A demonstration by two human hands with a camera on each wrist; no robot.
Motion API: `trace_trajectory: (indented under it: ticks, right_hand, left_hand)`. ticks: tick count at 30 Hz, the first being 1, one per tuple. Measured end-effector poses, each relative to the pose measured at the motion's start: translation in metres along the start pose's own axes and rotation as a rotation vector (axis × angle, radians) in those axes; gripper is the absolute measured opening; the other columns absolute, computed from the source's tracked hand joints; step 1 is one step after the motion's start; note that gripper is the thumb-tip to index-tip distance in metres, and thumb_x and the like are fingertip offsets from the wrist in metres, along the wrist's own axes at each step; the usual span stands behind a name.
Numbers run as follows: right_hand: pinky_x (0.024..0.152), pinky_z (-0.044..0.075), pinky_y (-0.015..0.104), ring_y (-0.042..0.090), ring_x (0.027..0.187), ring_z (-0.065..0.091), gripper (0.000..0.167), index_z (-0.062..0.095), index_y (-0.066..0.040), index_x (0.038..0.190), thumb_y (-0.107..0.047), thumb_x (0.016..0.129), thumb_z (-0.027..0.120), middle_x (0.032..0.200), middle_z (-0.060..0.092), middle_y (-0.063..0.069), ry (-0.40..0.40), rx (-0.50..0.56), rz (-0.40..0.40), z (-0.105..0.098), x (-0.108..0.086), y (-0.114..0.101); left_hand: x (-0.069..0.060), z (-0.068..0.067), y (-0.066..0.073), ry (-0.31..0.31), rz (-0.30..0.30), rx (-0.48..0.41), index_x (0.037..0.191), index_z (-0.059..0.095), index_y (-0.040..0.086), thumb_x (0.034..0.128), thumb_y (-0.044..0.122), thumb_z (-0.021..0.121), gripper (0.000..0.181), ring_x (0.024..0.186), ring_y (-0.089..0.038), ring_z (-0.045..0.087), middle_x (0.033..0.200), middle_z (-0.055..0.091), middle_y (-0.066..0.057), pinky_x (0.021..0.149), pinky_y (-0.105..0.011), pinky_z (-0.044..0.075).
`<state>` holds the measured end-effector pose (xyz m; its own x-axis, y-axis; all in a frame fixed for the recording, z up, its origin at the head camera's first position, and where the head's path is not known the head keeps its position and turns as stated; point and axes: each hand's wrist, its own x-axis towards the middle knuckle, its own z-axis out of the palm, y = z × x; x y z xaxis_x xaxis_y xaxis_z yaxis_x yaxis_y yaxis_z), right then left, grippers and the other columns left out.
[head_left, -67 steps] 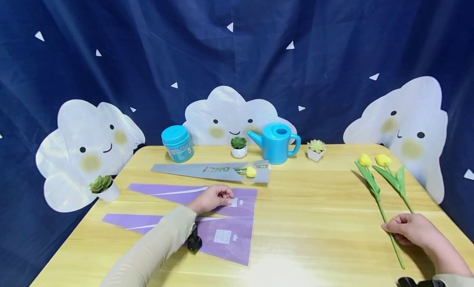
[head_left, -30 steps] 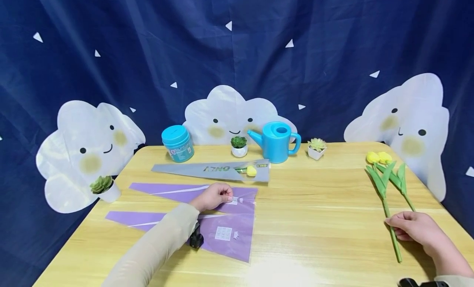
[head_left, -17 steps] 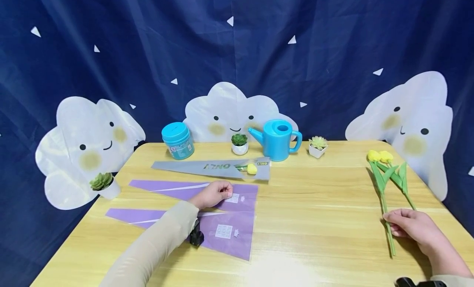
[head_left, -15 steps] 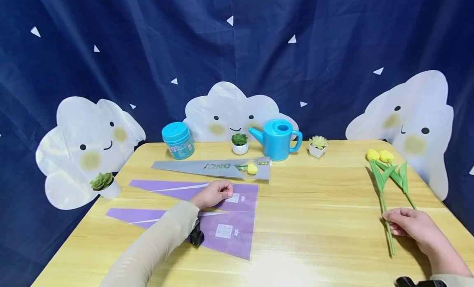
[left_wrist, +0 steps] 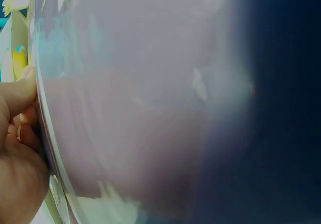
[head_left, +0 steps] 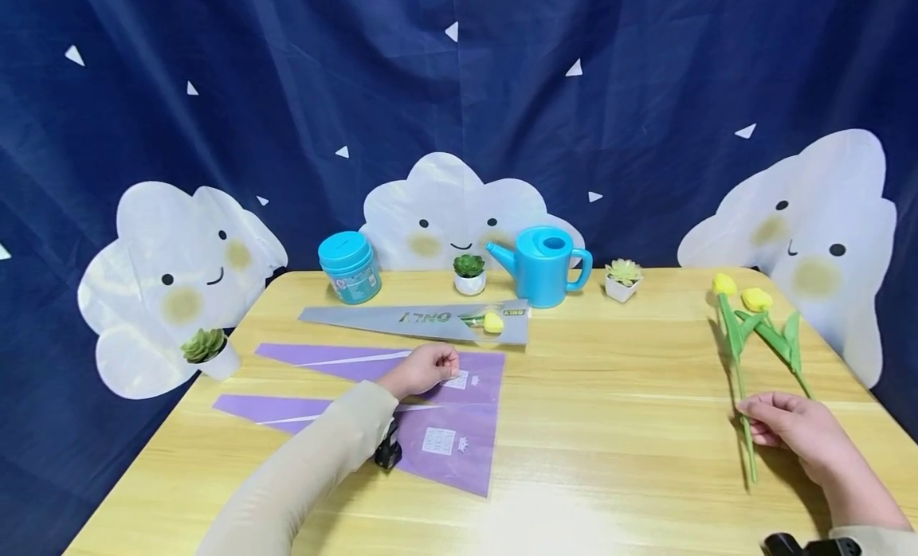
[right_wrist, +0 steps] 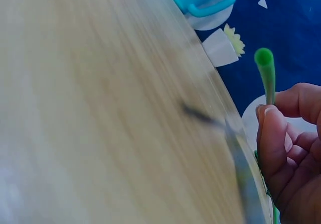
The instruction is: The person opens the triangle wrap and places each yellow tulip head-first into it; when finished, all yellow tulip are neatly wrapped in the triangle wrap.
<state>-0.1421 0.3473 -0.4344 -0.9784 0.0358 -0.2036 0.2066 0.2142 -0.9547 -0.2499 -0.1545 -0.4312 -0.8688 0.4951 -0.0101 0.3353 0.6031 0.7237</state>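
Note:
In the head view my left hand [head_left: 425, 369] is over the upper purple flower sleeve [head_left: 482, 366], beside the lower purple flower sleeve [head_left: 459, 468]. The left wrist view shows its thumb and fingers pinching the edge of a clear, shiny film [left_wrist: 125, 98]; which sleeve this belongs to I cannot tell. At the right, thumb and forefinger of my right hand [head_left: 796, 428] pinch the lower stem of a yellow tulip [head_left: 742, 381], raised a little above its shadow. A second yellow tulip [head_left: 778, 339] lies beside it, its stem end hidden behind that hand.
A grey sleeve [head_left: 380, 320] with a yellow tulip inside lies behind the purple ones. Along the back stand a blue tub [head_left: 349, 268], a green succulent [head_left: 469, 273], a blue watering can [head_left: 543, 267] and a pale succulent [head_left: 622, 279]. Another potted succulent [head_left: 211, 353] is at left.
The held tulip's stem end has shifted up and left; its bloom came near the second tulip's, and now they stand apart again. My left hand stays at the sleeves. The head view tilts slightly.

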Motion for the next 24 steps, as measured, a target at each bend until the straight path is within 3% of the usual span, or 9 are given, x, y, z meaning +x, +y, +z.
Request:
trace_trajectory:
  ticks: [5, 10, 17, 24]
  right_hand:
    - [0.055, 0.05, 0.019, 0.003, 0.06, 0.055, 0.026, 0.066, -0.018, 0.072, -0.005, 0.091, 0.054, 0.066, 0.058, -0.008, 0.009, 0.048, -0.024, 0.005, 0.0, -0.007]
    - [0.054, 0.049, 0.018, 0.005, 0.059, 0.056, 0.028, 0.066, -0.016, 0.073, 0.0, 0.091, 0.052, 0.066, 0.061, -0.006, 0.032, 0.164, -0.103, 0.017, -0.003, -0.014]
    - [0.054, 0.049, 0.018, 0.006, 0.059, 0.057, 0.028, 0.067, -0.016, 0.075, 0.003, 0.09, 0.052, 0.068, 0.062, -0.006, 0.059, 0.288, -0.226, 0.032, -0.001, -0.021]
    - [0.055, 0.05, 0.018, 0.006, 0.057, 0.06, 0.026, 0.068, -0.014, 0.077, 0.002, 0.09, 0.053, 0.069, 0.063, -0.005, 0.065, 0.398, -0.284, 0.049, 0.004, -0.028]
  left_hand:
    - [0.0, 0.0, 0.007, 0.012, -0.018, 0.029, 0.077, 0.056, 0.004, 0.0875, -0.001, 0.057, 0.012, 0.063, -0.01, 0.042, 0.066, 0.046, 0.003, 0.062, -0.023, 0.037]
    - [-0.001, 0.002, 0.007, 0.022, -0.008, 0.068, 0.076, 0.055, 0.004, 0.0877, -0.002, 0.056, 0.013, 0.064, -0.01, 0.043, 0.067, 0.046, 0.003, 0.063, -0.023, 0.038]
    - [0.003, 0.004, 0.008, 0.011, 0.034, 0.219, 0.072, 0.049, 0.007, 0.0891, -0.001, 0.053, 0.019, 0.069, -0.013, 0.043, 0.069, 0.041, 0.002, 0.066, -0.026, 0.036]
    - [0.005, 0.004, 0.01, -0.033, 0.077, 0.335, 0.073, 0.047, 0.008, 0.0906, -0.003, 0.046, 0.02, 0.072, -0.015, 0.041, 0.072, 0.04, 0.0, 0.068, -0.028, 0.035]
